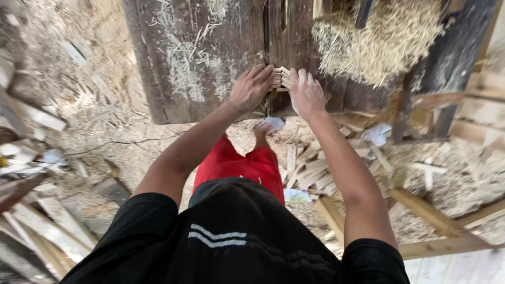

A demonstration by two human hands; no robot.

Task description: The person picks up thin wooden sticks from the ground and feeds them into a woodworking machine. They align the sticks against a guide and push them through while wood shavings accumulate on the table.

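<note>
left hand (250, 88) grip clasped on left side of wood-strip bundle (281, 78) | right hand (306, 94) grip pressed to its right side | bundle on dark plank surface (210, 52), at the slot | shavings heap (381, 37) upper right | offcuts (310, 171) on floor below

Packages: none visible
Labels: none visible
Signs: none visible
Screens: none visible
Paper scraps (377, 133): crumpled, white; on the sawdust floor right of the person's legs; another pale scrap (298, 195) lies lower; neither identifiable as packaging
</note>
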